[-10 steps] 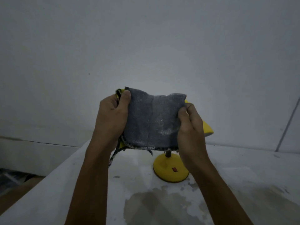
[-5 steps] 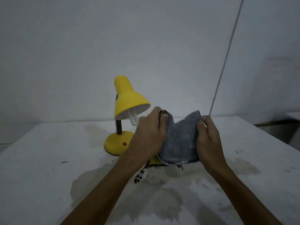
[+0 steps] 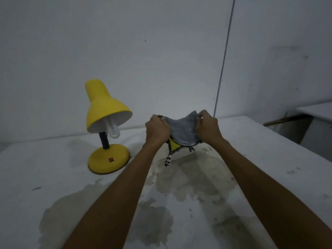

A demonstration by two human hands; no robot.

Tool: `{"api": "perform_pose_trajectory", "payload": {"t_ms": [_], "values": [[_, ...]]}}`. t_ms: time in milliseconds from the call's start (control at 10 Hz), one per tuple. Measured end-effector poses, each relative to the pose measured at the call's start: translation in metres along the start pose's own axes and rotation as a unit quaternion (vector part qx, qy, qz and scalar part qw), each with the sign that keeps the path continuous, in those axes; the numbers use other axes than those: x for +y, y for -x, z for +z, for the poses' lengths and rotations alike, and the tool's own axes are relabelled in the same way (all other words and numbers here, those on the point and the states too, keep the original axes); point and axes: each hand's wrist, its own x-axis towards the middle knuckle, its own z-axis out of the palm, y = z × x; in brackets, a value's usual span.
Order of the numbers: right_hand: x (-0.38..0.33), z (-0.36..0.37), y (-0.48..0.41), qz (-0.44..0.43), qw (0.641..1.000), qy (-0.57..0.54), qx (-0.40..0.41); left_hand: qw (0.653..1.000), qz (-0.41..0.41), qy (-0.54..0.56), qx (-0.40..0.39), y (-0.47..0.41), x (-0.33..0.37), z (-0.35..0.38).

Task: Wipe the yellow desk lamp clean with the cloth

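Standing at the white table point(image 3: 251, 159), we see stained bare surface before us and its right edge near our right arm. We grip the grey cloth point(image 3: 182, 131) with our left hand point(image 3: 157, 129) and right hand point(image 3: 207, 128), both closed. The yellow desk lamp point(image 3: 106, 112) stands left, apart.

Left hand point(image 3: 157, 129) and right hand point(image 3: 207, 127): both bare, no gloves, rings or watch visible. Forearms bare to the frame edge; no sleeve in view.
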Motion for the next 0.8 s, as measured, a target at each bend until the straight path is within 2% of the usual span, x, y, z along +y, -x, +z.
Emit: {"api": "perform_pose_trajectory", "payload": {"t_ms": [200,300,400,500,700,800], "values": [[-0.010,0.029,-0.038,-0.005,0.992,0.117,-0.040,0.998,-0.036,-0.041,0.020,-0.033,-0.008,0.004],[-0.001,0.040,-0.046,-0.003,0.986,0.155,-0.055,0.996,-0.044,-0.083,-0.011,-0.040,-0.022,0.016],[0.016,0.039,-0.048,0.022,0.988,0.133,-0.080,0.978,-0.069,-0.181,-0.081,-0.035,-0.029,0.021],[0.027,0.029,-0.048,0.036,0.986,0.145,-0.078,0.953,-0.039,-0.280,-0.105,-0.031,-0.026,0.019],[0.005,-0.004,-0.045,0.003,0.987,0.142,-0.069,0.961,0.022,-0.245,-0.125,-0.027,0.012,-0.001],[-0.022,-0.022,-0.044,-0.040,0.990,0.130,-0.042,0.969,0.055,-0.217,-0.107,-0.020,0.043,-0.023]]}}
